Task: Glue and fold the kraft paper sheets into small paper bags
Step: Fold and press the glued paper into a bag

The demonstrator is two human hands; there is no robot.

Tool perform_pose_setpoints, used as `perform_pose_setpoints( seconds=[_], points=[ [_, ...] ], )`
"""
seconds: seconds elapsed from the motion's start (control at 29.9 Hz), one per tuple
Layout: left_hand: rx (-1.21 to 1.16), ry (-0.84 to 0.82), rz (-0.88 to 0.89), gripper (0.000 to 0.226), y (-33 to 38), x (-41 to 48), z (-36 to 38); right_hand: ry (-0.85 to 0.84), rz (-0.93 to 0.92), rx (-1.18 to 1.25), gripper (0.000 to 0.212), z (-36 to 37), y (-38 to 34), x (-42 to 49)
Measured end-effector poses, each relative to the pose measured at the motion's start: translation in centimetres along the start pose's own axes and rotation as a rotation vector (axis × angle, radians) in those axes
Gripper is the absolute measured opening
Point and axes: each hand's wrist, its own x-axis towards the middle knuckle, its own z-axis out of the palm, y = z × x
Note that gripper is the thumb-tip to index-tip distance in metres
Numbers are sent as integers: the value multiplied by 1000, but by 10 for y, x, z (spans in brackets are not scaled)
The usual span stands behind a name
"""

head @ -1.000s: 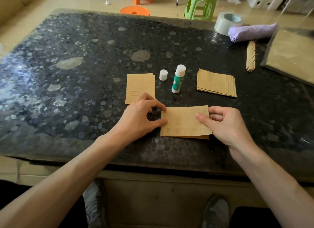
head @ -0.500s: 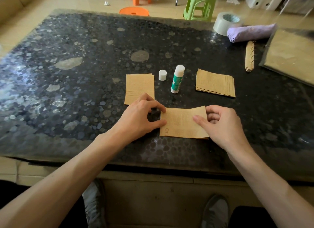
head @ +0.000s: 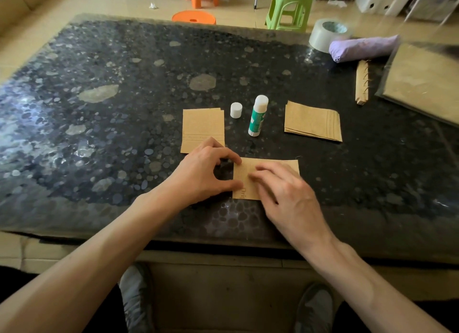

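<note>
You worked at a dark, pebble-patterned table (head: 99, 133) standing on a pale tiled floor. An orange stool (head: 193, 17) and a green stool (head: 289, 7) stood beyond its far edge. At the far right of the table lay a tape roll (head: 327, 34), a purple bundle (head: 365, 48), a punched kraft strip (head: 362, 83) and a clear sleeve of kraft paper (head: 422, 84). Near the middle the glue stick (head: 258, 116) stood upright and uncapped, with its cap (head: 236, 110) just to its left. One kraft stack (head: 203, 126) lay to the left of the cap, and a second stack (head: 313, 121) lay to the right of the glue stick.

The folded sheet (head: 273, 166) lay flat near the table's near edge, in the same place as half a second before. Your right hand (head: 285, 196) had left the sheet's right edge and moved leftward across its top. Your left hand (head: 203, 173) had kept its position.

The left hand held the sheet's left edge between curled thumb and forefinger, the forefinger on the far corner and the thumb on the near part of the edge. The right hand lay over the sheet with its fingers extended and pressing down on the paper, gripping nothing. It was blurred by motion.
</note>
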Motion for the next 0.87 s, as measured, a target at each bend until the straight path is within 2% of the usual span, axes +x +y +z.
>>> perform_pose_setpoints(
  seconds=[0.13, 0.27, 0.4, 0.6, 0.77, 0.87],
  points=[
    [5, -27, 33, 59, -2, -2, -3, -89, -26, 37, 44, 14, -8, 5],
    [13, -54, 33, 73, -2, -2, -4, -254, -98, -129, 56, 17, -4, 4],
    [21, -77, 21, 75, -1, -2, -5, -355, -20, -229, 66, 6, 5, 2],
    [40, -107, 1, 72, 1, -2, -6, -352, 279, -327, 73, -20, 39, -5],
    [42, -70, 16, 72, 5, -4, -3, -311, 343, -409, 73, -28, 45, -3],
    [101, 25, 90, 90, 8, -6, 6, -204, 403, -278, 73, -32, 41, 4]
  ],
)
